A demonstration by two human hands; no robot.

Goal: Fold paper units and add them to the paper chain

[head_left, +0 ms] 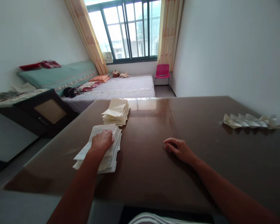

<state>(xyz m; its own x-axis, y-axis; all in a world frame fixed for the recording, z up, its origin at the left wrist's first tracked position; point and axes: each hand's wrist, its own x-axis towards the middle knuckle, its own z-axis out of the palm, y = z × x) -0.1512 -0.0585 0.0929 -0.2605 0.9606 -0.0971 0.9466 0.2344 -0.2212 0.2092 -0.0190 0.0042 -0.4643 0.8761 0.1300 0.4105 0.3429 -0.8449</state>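
Sitting behind printed stack (110,155): cream stack (116,112); folded papers (249,122) far right.

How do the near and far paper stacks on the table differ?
The near stack looks whiter, the far stack creamier. Lines of print show on the near stack; none is clear on the far stack. The left hand rests on the near stack; no hand touches the far stack. Both are uneven piles on the table.

The head camera looks forward and down across the nearby table (140,168) toward a window (136,34)
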